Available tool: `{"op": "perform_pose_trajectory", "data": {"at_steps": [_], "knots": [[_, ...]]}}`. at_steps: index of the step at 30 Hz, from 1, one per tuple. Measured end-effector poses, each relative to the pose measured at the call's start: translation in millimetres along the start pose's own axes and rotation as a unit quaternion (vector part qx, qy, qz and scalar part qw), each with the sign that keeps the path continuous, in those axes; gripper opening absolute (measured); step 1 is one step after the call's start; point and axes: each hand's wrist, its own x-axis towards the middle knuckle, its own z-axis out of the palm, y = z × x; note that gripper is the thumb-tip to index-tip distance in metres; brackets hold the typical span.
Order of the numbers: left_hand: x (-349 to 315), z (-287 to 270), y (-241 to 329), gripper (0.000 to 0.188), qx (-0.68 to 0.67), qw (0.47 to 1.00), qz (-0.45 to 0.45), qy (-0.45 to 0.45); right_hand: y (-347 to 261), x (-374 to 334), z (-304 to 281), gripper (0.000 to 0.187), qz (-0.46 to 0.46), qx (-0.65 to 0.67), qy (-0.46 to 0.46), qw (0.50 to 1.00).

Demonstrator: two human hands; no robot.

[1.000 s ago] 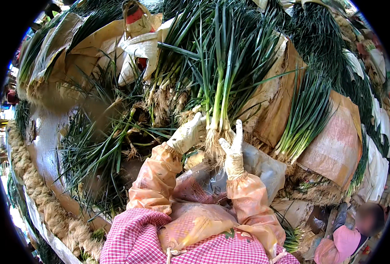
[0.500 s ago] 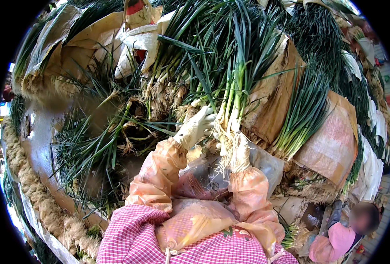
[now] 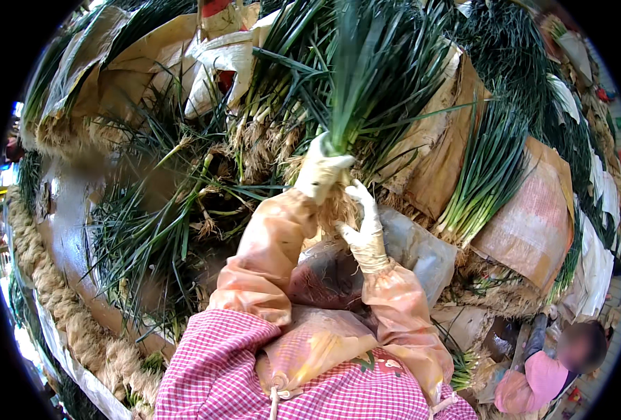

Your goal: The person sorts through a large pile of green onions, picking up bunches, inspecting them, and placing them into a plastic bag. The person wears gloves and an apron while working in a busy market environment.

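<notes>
A bunch of green onions [image 3: 349, 115] stands upright at the middle, its dark leaves pointing away from me and smeared by motion. My left hand [image 3: 319, 169], in a cream glove, is wrapped round the stalks just above the roots. Below that grip hang the tangled brown roots [image 3: 336, 208]. Close on their right is my right hand [image 3: 365, 234], gloved too, with thumb and fingers spread and nothing held in it. Behind the bunch, more green onions [image 3: 265, 126] lie with their white ends toward me.
Loose green onions [image 3: 149, 231] are strewn at the left, beside a wet pale surface [image 3: 76, 210]. A thick row of roots [image 3: 65, 294] curves along the left edge. At right, another bunch [image 3: 482, 185] rests between woven sacks [image 3: 527, 217]. A person in pink [image 3: 545, 378] is at lower right.
My left hand has moved up and closed round the stalks. My right hand has come off the roots and spread its fingers. The bunch has shifted left and stands straighter.
</notes>
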Motion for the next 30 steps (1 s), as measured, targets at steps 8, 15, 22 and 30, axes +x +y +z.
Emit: {"op": "perform_pose_trajectory", "data": {"at_steps": [8,15,22,30], "knots": [[-24.1,-36.4,-28.5,0.033,-0.118,0.992,-0.042,0.001,-14.2,-7.0,-2.0,0.05,-0.044,-0.114,-0.159,0.98],[-139.3,-163.9,33.5,0.029,0.058,0.898,0.128,0.418,4.0,-6.9,-6.6,0.06,0.172,0.258,-0.079,0.948],[-110.4,-212.3,-12.7,0.071,0.249,0.753,0.314,0.522,17.6,-5.3,-6.7,0.056,0.145,0.324,0.046,0.934],[33.7,-17.4,-70.8,0.049,0.612,0.744,0.203,0.174,14.9,-3.7,-8.4,0.055,0.177,0.339,0.063,0.922]]}}
